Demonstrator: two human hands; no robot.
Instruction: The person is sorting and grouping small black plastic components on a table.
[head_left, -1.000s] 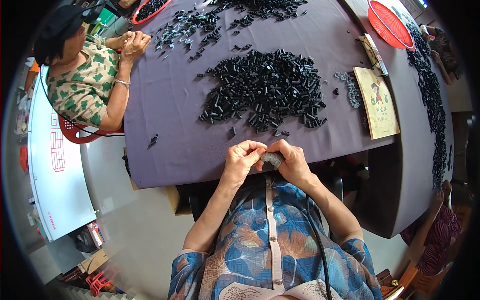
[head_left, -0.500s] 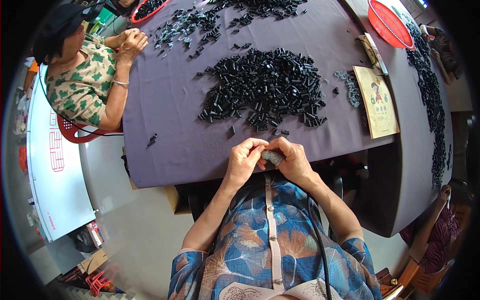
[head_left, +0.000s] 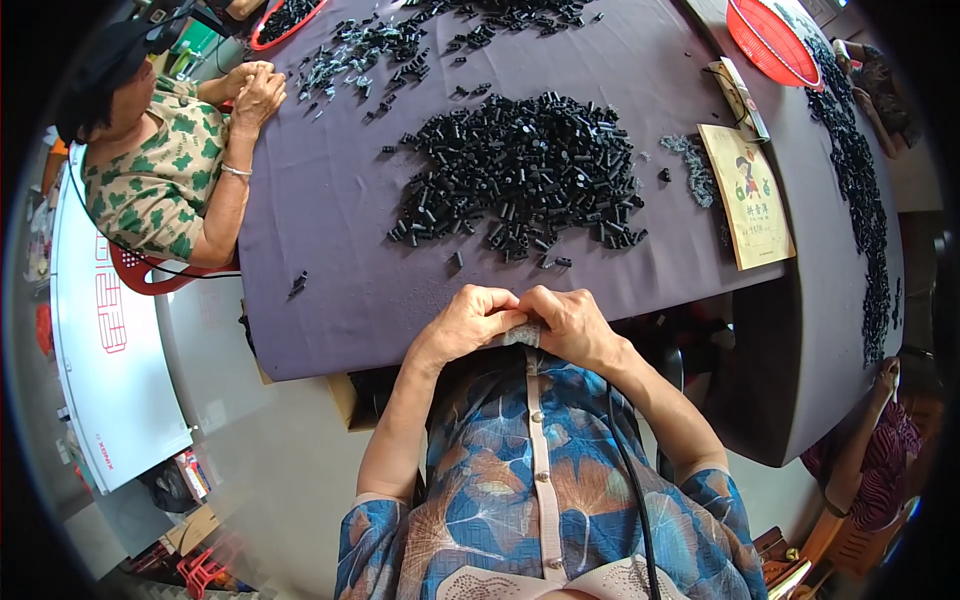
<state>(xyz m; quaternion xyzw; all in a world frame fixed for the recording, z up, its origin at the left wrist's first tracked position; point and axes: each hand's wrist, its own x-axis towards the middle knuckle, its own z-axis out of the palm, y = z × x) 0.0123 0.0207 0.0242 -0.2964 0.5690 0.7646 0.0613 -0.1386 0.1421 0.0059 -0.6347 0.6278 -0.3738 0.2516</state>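
Wad (head_left: 520, 336), grey, at six o'clock from the pile (head_left: 525, 175), looks light and soft, best pinched by its edge: right hand (head_left: 575, 325) grasps it, left hand's (head_left: 462, 325) grip I can't tell.

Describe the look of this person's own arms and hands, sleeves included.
The left hand and right hand wear no gloves, and no bracelet or watch shows on the wrists. The forearms are uncovered below short blue sleeves with a brown and pale leaf-like pattern and narrow pale pinkish edging.
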